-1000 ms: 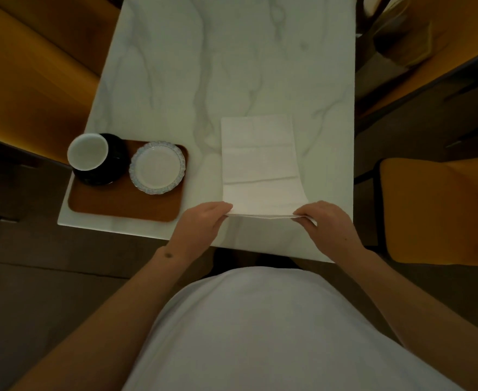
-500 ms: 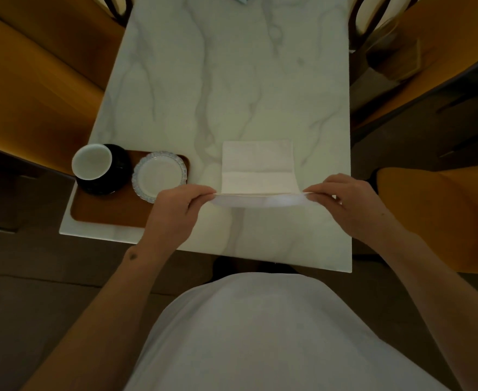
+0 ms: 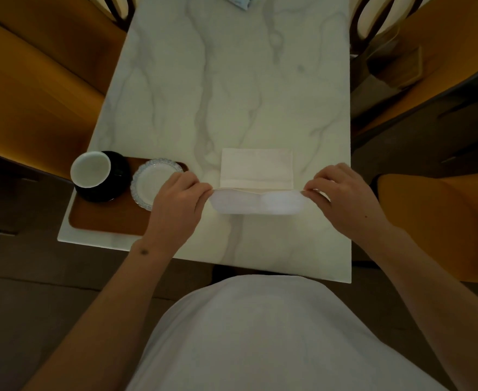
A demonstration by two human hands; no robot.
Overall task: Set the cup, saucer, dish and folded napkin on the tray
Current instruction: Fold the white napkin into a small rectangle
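A white paper napkin (image 3: 256, 176) lies on the marble table (image 3: 232, 80), its near edge lifted and curled over. My left hand (image 3: 177, 200) pinches that edge's left corner and my right hand (image 3: 342, 198) pinches the right corner. A brown wooden tray (image 3: 105, 221) sits at the table's near left corner. On it a white-lined cup (image 3: 91, 169) stands on a black saucer (image 3: 119, 176), and a small scalloped glass dish (image 3: 150, 187) lies beside them, partly hidden by my left hand.
Orange chairs stand on the left (image 3: 34, 94), far right (image 3: 443, 38) and near right (image 3: 443, 221). A greenish item (image 3: 236, 0) pokes in at the table's far edge. My white shirt fills the bottom of the view.
Both hands have lifted the napkin's near edge and carried it away from me, folding it over; less of the flat napkin shows. My left hand now overlaps the dish.
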